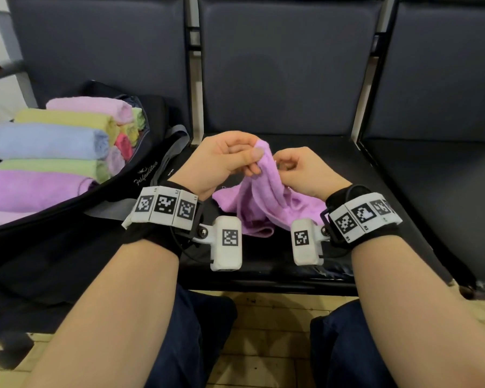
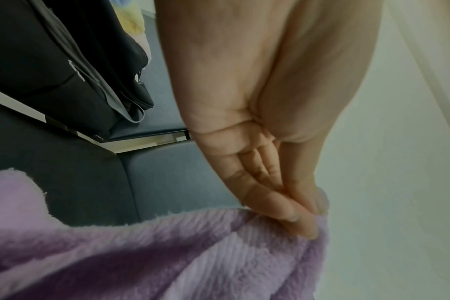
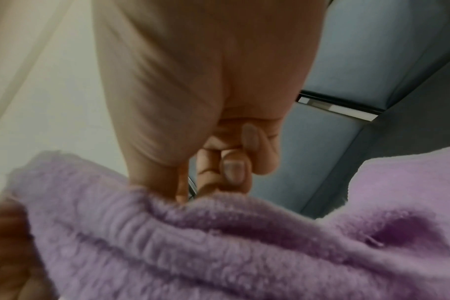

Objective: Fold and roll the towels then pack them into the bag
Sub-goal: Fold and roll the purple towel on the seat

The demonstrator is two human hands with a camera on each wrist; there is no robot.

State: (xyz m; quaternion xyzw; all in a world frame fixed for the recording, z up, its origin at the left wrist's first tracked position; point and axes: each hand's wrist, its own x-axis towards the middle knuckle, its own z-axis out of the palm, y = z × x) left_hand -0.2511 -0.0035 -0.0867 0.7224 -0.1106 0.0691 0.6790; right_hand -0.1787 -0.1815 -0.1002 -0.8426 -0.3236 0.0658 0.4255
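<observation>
A purple towel (image 1: pixel 263 203) hangs bunched over the dark middle seat (image 1: pixel 333 163), its lower part lying on the cushion. My left hand (image 1: pixel 256 161) pinches its raised top corner between thumb and fingers; the left wrist view shows that hand (image 2: pixel 306 225) clamped on the fluffy towel (image 2: pixel 167 253). My right hand (image 1: pixel 282 163) sits just right of the corner with curled fingers. In the right wrist view this hand (image 3: pixel 190 194) pinches the towel (image 3: pixel 219 243) at its edge. The open black bag (image 1: pixel 140 175) on the left seat holds several rolled towels (image 1: pixel 48 141).
Dark padded seat backs (image 1: pixel 286 65) rise behind the towel. The right-hand seat (image 1: pixel 431 169) holds nothing. The bag's grey strap (image 1: pixel 174 147) hangs toward the middle seat. My knees and a wooden floor (image 1: pixel 272 331) are below the seat's front edge.
</observation>
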